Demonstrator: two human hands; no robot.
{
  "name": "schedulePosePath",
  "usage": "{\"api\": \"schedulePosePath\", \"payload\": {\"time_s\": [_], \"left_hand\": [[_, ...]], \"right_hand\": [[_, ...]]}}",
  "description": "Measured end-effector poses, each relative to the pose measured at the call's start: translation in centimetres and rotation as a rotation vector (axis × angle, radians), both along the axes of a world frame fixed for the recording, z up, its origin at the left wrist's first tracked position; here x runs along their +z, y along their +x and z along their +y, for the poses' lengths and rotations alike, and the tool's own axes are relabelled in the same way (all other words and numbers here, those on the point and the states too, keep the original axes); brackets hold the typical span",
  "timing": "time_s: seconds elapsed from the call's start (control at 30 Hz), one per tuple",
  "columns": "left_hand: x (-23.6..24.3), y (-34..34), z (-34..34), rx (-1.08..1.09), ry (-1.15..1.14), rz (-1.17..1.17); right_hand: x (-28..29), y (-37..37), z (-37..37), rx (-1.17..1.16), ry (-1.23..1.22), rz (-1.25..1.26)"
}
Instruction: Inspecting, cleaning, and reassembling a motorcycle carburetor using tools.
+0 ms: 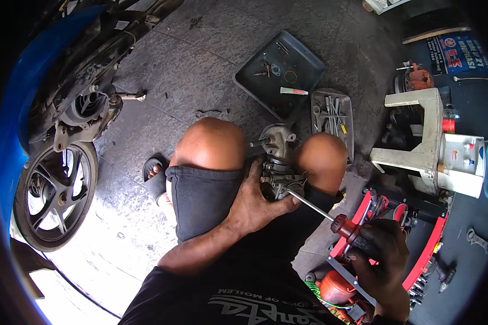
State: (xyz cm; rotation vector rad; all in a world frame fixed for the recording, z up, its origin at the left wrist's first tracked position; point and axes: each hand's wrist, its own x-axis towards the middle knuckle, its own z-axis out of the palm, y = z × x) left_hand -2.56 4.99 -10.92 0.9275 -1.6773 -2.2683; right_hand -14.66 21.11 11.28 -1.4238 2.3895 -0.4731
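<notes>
My left hand is wrapped round a grimy metal carburetor between my knees. A cast metal intake pipe sits at its far end. My right hand grips the red handle of a screwdriver. The screwdriver's long shaft slants up and left to the near side of the carburetor, close to my left thumb. Its tip meets the part there, but the exact spot is too small to make out.
Ahead lies a black tray with small parts, a gasket and a tube. Beside it is a narrower tray of tools. A motorcycle wheel stands left. At right are a whitish stool and a red tool cart.
</notes>
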Motion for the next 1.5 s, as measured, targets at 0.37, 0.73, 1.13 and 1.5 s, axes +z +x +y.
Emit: {"api": "schedulePosePath", "payload": {"time_s": [0.37,0.73,1.13,1.5], "left_hand": [[1.7,0.2,-0.5,-0.016,-0.526,-0.041],[2.1,0.2,0.0,-0.016,-0.52,-0.084],[2.3,0.8,-0.2,-0.098,-0.548,-0.112],[2.2,1.0,0.0,-0.142,-0.524,-0.111]], "right_hand": [[0.0,-0.8,5.3,-0.069,0.039,0.214],[-2.7,2.3,3.8,-0.511,-0.401,-0.143],[-3.4,2.5,7.7,-0.716,-0.325,-0.24],[-4.0,3.4,6.0,-0.768,-0.451,-0.157]]}}
